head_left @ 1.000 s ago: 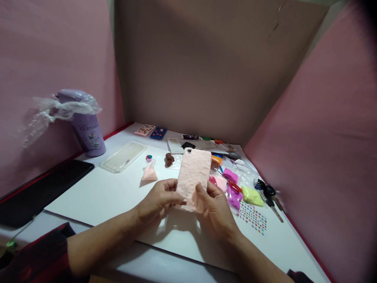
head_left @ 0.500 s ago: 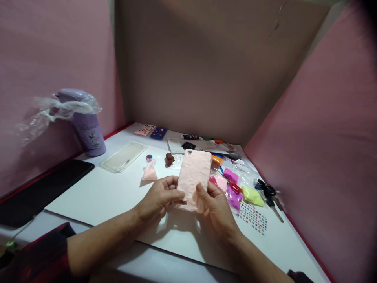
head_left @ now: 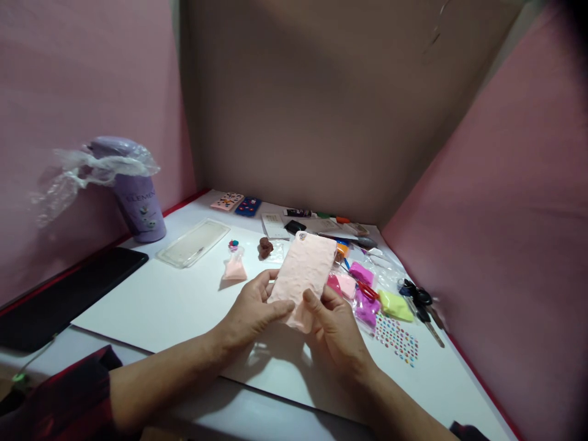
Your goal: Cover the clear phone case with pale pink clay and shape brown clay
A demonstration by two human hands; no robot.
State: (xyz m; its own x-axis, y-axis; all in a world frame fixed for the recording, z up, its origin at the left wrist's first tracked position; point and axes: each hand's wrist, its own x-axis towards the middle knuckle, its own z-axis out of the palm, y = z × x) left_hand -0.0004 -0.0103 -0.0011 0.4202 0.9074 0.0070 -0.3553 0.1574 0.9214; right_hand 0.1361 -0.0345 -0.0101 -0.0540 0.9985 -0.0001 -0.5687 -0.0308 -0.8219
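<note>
Pale pink phone case [head_left: 307, 264] btwn both hands [head_left: 340, 327], over wht board [head_left: 169, 312]

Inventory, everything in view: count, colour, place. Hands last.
Flat board: 1, white, centre
Bumpy rectangular phone case: 1, pale pink, above board
Rectangular plastic case: 1, transparent, board's left
Plastic-wrapped tumbler: 1, purple, left
Slab: 1, black, left edge
Decorated cases: 2, pink and blue, back left
Clayey lump: 1, brown, centre
Filled plastic pouch: 1, peach, near lump
Plastic packs: several, magenta, pink, yellow, right
Looped tools: count unclear, red, black, right
Round stickers: many, multicoloured, front right
Walls: 3, pink sides, brown back
Other clutter: uncountable, mixed, mostly back
Left hand, right hand: 2, bare, holding phone case
</note>
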